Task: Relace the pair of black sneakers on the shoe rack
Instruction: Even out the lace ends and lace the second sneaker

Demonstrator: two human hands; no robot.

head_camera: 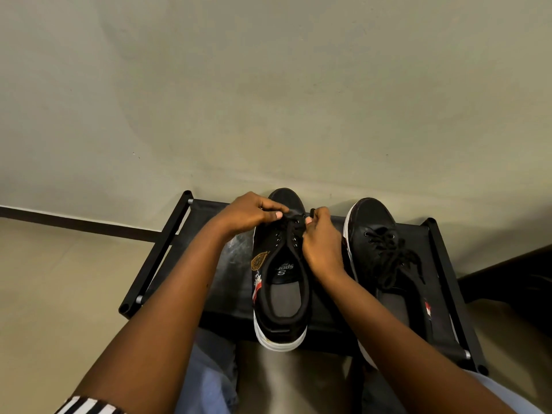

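Two black sneakers with white soles stand on the black fabric top of a low shoe rack, toes pointing to the far side, toward a pale wall. The left sneaker sits near the middle of the rack, its heel hanging slightly over the near edge. Its mouth gapes open and shows a grey insole. There is a gold emblem on its left side.

Both hands work at the far end of this sneaker's eyelet rows. The left hand comes in from the left, its grip a pinch of thumb and forefinger on the black lace where it crosses the farthest eyelets. The right hand rests against the right side of the same sneaker, fingers curled and its grip closed on the other run of the lace, whose end sticks up just above the knuckles. The nearer eyelets on this sneaker are bare.

The right sneaker stands just beside it toward the rack's right end, apart from both hands. It is fully laced, with a loose tangle of laces lying over its tongue.

Blue jeans show below the rack's near edge, and a striped sleeve shows at the bottom left. A tan floor lies to the left.
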